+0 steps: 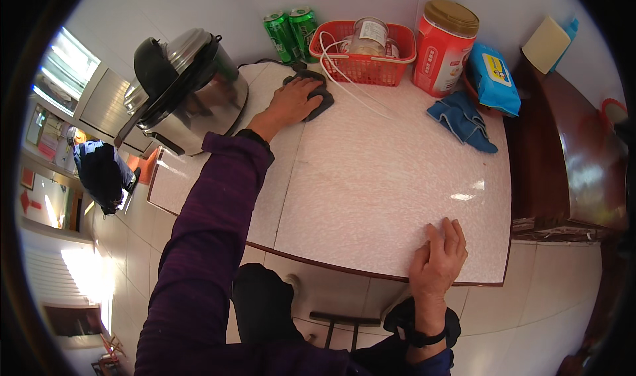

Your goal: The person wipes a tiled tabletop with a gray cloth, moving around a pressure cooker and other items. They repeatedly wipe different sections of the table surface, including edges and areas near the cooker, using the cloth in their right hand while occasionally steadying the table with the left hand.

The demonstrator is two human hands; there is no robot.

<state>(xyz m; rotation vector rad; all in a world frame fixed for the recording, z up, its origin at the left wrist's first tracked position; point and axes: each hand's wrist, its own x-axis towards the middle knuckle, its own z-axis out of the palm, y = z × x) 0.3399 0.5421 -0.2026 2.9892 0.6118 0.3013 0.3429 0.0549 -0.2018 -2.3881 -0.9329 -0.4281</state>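
Observation:
My left hand lies on a dark grey cloth on the pale, marbled tabletop, close to the electric pressure cooker; its fingers are spread over the cloth. At the near right edge my right hand rests on the tabletop with bent fingers and nothing in them. A crumpled blue cloth lies at the far right of the table. A white cord runs out of the red plastic basket and over the tabletop.
The electric pressure cooker stands at the left. Along the wall are green drink cans, a red plastic jar with a brown lid and a blue pack of wipes. A dark wooden cabinet adjoins on the right. A person is at far left.

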